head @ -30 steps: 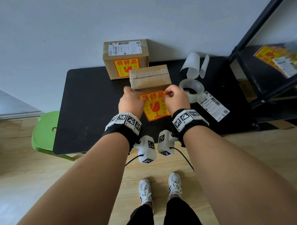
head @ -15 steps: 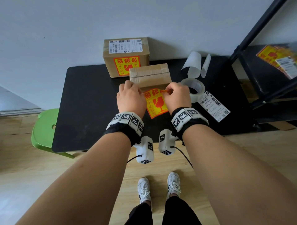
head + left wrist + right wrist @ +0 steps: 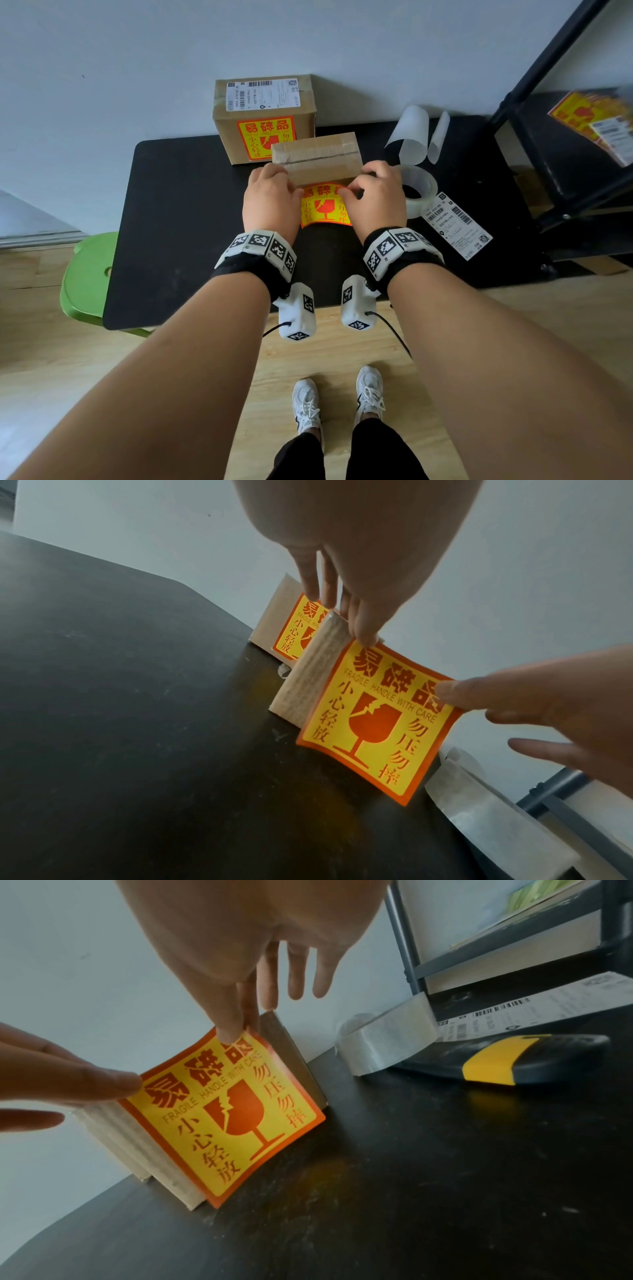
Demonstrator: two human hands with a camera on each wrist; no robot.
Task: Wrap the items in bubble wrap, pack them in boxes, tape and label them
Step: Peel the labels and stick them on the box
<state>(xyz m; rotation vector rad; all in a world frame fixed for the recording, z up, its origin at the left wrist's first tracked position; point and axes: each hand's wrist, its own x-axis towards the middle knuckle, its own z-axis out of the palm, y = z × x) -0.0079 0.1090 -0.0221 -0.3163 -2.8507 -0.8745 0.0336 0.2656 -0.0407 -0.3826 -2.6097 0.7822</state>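
Note:
A small taped cardboard box (image 3: 317,159) stands on the black table (image 3: 178,222). Both hands hold an orange and yellow fragile sticker (image 3: 325,210) upright against its near face. My left hand (image 3: 281,185) pinches the sticker's top left corner (image 3: 363,642), with its other fingers reaching over the box top. My right hand (image 3: 356,192) pinches the top right corner between thumb and forefinger (image 3: 234,1031), its other fingers spread. The sticker's lower half (image 3: 240,1150) bows away from the cardboard, down towards the table. The box's near face is hidden behind it.
A larger labelled box (image 3: 263,116) stands behind, against the wall. To the right lie a clear tape roll (image 3: 419,186), curled backing sheets (image 3: 411,133), a shipping label (image 3: 457,222) and a yellow and black cutter (image 3: 514,1061). A black shelf (image 3: 548,154) is at the right and a green stool (image 3: 89,274) at the left.
Both hands carried the sticker away from me, up to the small box. It went from slanting over the table to standing against the box's near face.

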